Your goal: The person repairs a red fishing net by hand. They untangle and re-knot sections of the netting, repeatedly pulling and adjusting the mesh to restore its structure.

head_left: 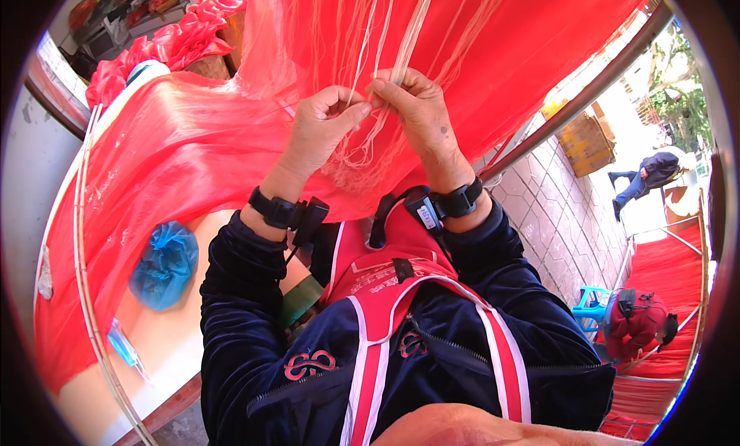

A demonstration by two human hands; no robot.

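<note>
**Both hands pinch pale strings against red cloth**

The left hand (322,130) and the right hand (416,111) meet fingertip to fingertip just above the middle of the view. The left thumb and forefinger are pressed together on a few pale strings (362,141); the right fingers are closed on the same bundle at about 1 o'clock from the left hand, touching it. Whether a knot sits between the fingertips cannot be told.

From the pinch the strings run up to 12 o'clock, out of the top edge, and hang down in a loose tangle at 6 o'clock between the two wrists. Each wrist carries a black band (277,211) with a small black device.

Behind the hands lies a wide sheet of red cloth (185,145), which fills the view from 9 o'clock round to 2 o'clock. A bunched red ruffle (181,41) lies along it at 11 o'clock. A thin pale rod (79,238) curves down the 9 o'clock rim. A blue bag (163,265) rests on the pale table (166,346) at 8 o'clock.

At 3 o'clock a metal bar (574,95) slants above a tiled wall (559,218). Beyond it one person (647,175) walks, and at 4 o'clock another (640,323) bends over more red cloth beside a teal stool (590,301).
</note>
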